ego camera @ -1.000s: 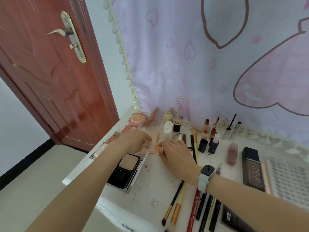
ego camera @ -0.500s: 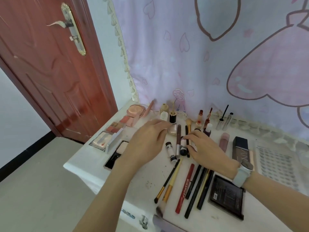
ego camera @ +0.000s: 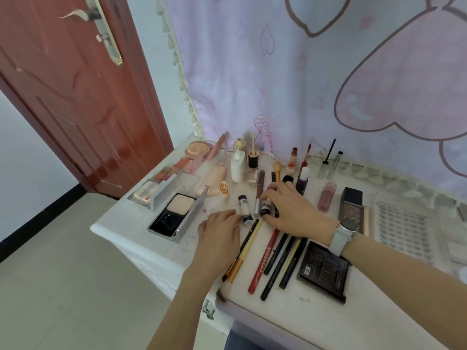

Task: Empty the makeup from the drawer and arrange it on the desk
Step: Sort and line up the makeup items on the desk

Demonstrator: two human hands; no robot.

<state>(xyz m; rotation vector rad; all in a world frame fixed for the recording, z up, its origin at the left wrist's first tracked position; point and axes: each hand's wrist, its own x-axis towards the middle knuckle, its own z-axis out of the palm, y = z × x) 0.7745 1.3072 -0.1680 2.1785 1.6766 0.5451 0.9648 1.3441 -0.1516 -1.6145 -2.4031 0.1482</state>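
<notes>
Makeup covers the white desk (ego camera: 121,223). My right hand (ego camera: 295,210), with a pale watch at the wrist, has thumb and fingers around a small dark tube (ego camera: 266,207) lying on the desk. My left hand (ego camera: 219,233) lies palm down, fingertips touching a small white-and-black tube (ego camera: 244,209). An open powder compact (ego camera: 174,213) sits left of my left hand. Several pencils and brushes, among them a red pencil (ego camera: 264,258), lie below my hands. A black palette (ego camera: 323,270) rests under my right wrist.
Bottles, lip glosses and mascaras stand along the back by the pink curtain (ego camera: 316,72). Blush palettes (ego camera: 174,170) line the left edge. A dark box (ego camera: 352,208) and a lash tray (ego camera: 401,228) lie to the right. A red door (ego camera: 63,97) is at left.
My left hand pulled back from the far bottles toward the near edge, onto the white-and-black tube. My right hand closed over the dark tube. The camera tilted down and nearer.
</notes>
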